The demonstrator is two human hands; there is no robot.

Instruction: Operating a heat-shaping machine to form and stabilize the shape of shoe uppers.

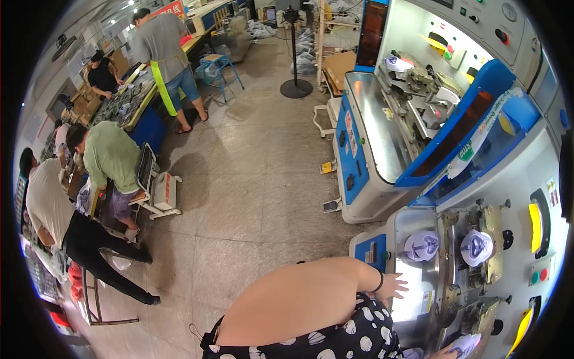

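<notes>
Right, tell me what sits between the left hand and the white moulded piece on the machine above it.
In the head view, only bare shiny metal machine top lies between the left hand and the white moulded piece.

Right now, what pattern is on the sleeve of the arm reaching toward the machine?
White dots on black on the sleeve, clearest in the head view.

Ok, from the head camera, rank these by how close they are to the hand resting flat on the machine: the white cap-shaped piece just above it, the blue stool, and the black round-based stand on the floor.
From the left hand, flat on the machine's steel top:
1. White cap-shaped piece, just above the hand on the machine.
2. Black round-based stand, far up the floor, near the top centre.
3. Blue stool, farther left, near the standing person's bench.
</notes>
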